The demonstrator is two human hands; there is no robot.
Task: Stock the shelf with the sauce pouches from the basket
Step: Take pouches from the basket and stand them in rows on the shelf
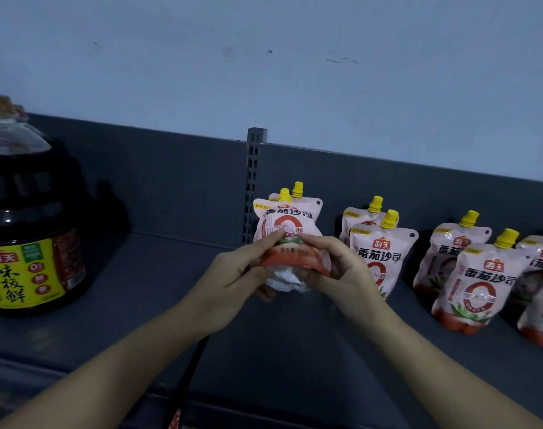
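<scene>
Both my hands hold one pink-and-white sauce pouch [287, 222] with a yellow cap, tilted so its silver bottom faces me, just above the dark grey shelf [159, 289]. My left hand [233, 275] grips its lower left side and my right hand [341, 270] its lower right side. Right behind it stands another pouch [298, 190], of which only the yellow cap shows. To the right stand several more pouches [378, 255] in rows, the nearest at the shelf's right [474, 283]. The basket is not in view.
A large dark soy sauce jug [32, 218] with a yellow label stands at the shelf's left. A slotted metal upright [252, 181] divides the shelf's back panel. A black strap [186, 376] hangs below my left wrist, over the shelf's front edge.
</scene>
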